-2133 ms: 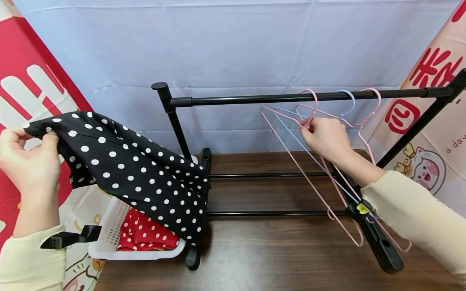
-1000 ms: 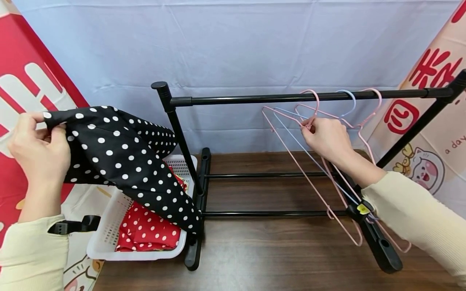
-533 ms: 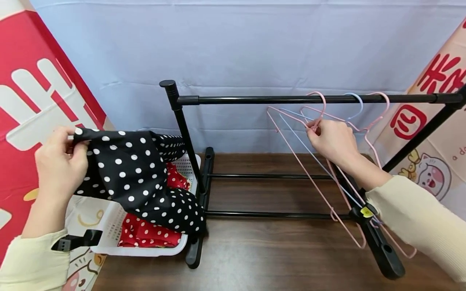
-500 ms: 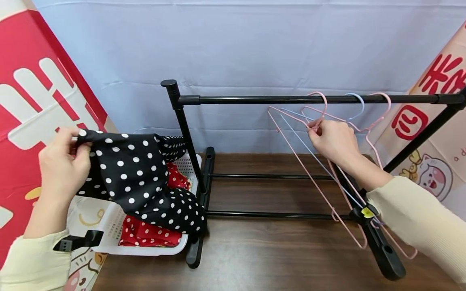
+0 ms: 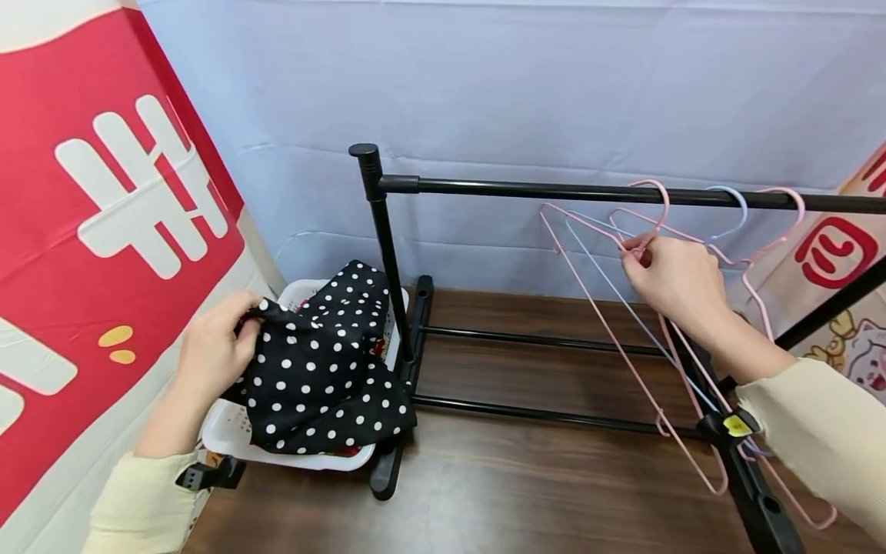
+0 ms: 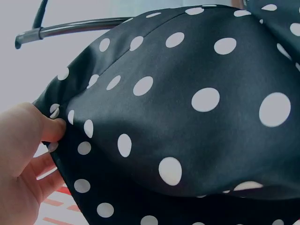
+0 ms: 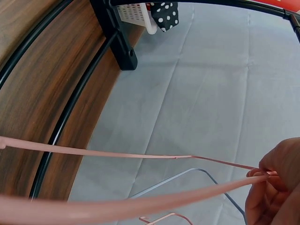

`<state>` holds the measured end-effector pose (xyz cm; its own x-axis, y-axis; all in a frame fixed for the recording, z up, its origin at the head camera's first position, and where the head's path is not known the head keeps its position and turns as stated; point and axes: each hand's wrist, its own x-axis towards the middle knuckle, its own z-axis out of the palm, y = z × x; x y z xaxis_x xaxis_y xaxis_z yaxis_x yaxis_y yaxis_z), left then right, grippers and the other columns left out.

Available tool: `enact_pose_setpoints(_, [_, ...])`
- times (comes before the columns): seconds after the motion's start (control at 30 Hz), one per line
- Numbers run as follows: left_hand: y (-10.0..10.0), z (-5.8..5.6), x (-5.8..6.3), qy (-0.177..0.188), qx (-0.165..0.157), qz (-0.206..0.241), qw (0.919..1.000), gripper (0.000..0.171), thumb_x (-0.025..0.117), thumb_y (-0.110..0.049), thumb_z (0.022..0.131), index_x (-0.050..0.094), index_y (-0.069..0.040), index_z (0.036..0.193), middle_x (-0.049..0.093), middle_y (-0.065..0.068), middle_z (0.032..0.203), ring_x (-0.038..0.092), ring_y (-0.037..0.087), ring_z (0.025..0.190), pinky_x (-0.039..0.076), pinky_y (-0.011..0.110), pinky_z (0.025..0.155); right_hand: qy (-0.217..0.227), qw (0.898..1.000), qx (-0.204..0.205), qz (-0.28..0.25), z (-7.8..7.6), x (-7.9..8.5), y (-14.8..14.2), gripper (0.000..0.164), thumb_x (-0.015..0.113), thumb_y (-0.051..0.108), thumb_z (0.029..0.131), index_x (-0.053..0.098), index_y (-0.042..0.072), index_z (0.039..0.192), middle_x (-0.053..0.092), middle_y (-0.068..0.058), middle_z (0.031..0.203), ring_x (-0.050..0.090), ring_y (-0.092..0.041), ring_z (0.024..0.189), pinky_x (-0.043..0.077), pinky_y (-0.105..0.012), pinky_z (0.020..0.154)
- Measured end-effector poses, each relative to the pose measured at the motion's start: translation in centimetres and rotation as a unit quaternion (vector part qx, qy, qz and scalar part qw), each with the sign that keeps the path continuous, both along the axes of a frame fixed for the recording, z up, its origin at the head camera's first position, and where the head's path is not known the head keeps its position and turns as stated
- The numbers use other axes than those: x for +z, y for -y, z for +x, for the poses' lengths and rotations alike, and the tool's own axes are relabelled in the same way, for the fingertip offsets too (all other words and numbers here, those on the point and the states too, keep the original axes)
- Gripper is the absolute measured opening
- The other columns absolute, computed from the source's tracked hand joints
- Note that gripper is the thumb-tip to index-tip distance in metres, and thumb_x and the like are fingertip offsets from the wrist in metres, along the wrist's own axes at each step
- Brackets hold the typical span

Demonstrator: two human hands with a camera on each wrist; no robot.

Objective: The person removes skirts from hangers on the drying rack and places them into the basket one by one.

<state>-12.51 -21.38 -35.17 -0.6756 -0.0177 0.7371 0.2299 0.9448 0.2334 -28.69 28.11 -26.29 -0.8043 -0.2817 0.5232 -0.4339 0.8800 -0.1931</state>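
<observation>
My left hand (image 5: pixel 214 350) pinches one edge of a black garment (image 5: pixel 318 388) with white polka dots. The cloth sags in loose folds over the white basket (image 5: pixel 298 460), covering most of its contents. In the left wrist view the thumb of my left hand (image 6: pixel 23 159) presses on the cloth's edge and the fabric bulges wide open beside it. With thumb and fingers my right hand (image 5: pixel 681 281) grips a pink hanger (image 5: pixel 666 206) at its neck, just below the hook, which sits over the bar. My right hand (image 7: pixel 279 187) also shows on that hanger in the right wrist view.
A black rack's top bar (image 5: pixel 519 189) runs across, also carrying a blue hanger (image 5: pixel 744 208) and another pink hanger (image 5: pixel 799 208). Its lower rails (image 5: pixel 540 336) stand above the brown wooden table (image 5: pixel 498 492). Cloth backdrops enclose the sides and back.
My left hand has drawn the garment inward and down, so the once stretched cloth now bunches over the basket. My right hand keeps its grip on the hanger. The head view has turned left.
</observation>
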Motion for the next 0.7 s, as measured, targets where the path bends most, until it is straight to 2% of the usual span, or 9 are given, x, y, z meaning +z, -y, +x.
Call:
enact_pose_setpoints(0.17, [-0.4,0.4,-1.3,0.006,0.002,0.012,0.9999,0.02,0.059,0.008,0.076,0.061,-0.004,0.091,0.064,0.013,0.09,0.06,0.031,0.076,0.046,0.048,0.063,0.007,1.0,-0.004,0.0,0.0,0.1,-0.5,0.023,0.052,0.019,0.084,0.072,0.008,0.09,0.063,-0.009,0.061,0.046,-0.026,0.047,0.029,-0.038,0.04])
enact_pose_setpoints(0.3, [-0.4,0.7,-2.2,0.015,0.002,0.006,0.9999,0.022,0.06,0.009,0.074,0.061,-0.005,0.091,0.064,0.013,0.089,0.06,0.032,0.077,0.046,0.048,0.061,0.015,1.0,-0.005,-0.001,0.0,0.1,-0.6,0.024,0.051,0.019,0.085,0.072,0.008,0.09,0.063,-0.008,0.06,0.045,-0.026,0.046,0.029,-0.038,0.039])
enact_pose_setpoints(0.47, [-0.6,0.7,-3.4,0.029,0.002,-0.011,0.9995,0.023,0.06,0.006,0.073,0.061,-0.005,0.094,0.064,0.014,0.091,0.061,0.033,0.081,0.047,0.048,0.064,0.021,1.0,-0.005,-0.004,0.2,0.1,-0.5,0.024,0.051,0.02,0.085,0.072,0.009,0.091,0.061,-0.006,0.057,0.042,-0.024,0.045,0.027,-0.035,0.039])
enact_pose_setpoints(0.7, [-0.8,0.5,-4.7,0.046,0.0,-0.019,0.9988,0.025,0.061,0.006,0.072,0.061,-0.006,0.094,0.065,0.015,0.09,0.062,0.034,0.076,0.046,0.049,0.058,0.018,1.0,-0.003,-0.004,0.3,0.1,-0.3,0.023,0.051,0.02,0.086,0.072,0.01,0.09,0.063,-0.007,0.061,0.043,-0.024,0.046,0.027,-0.035,0.039])
